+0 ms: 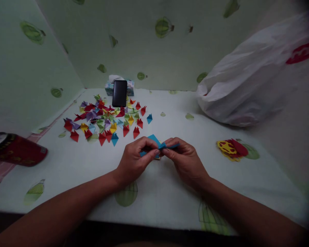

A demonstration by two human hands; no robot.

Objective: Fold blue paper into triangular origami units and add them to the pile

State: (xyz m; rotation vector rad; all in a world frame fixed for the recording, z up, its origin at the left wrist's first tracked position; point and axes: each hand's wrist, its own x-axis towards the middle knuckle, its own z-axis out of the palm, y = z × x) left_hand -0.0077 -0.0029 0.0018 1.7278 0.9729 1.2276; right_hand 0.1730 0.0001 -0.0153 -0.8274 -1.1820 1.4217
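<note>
Both my hands meet over the middle of the white table (67,164), pinching a piece of blue paper (161,145) between them. My left hand (135,158) grips its left part with curled fingers. My right hand (184,157) pinches the right part, where a thin folded edge sticks out to the right. A blue corner of the paper pokes up behind my left fingers. Just beyond my hands lies a pile of several small folded paper triangles (105,120) in red, yellow, blue, green and purple.
A black phone (119,93) leans against a tissue box (110,87) at the back. A red can (16,149) lies on its side at the left. A white plastic bag (249,79) sits at the right, with red and yellow paper pieces (231,148) nearer.
</note>
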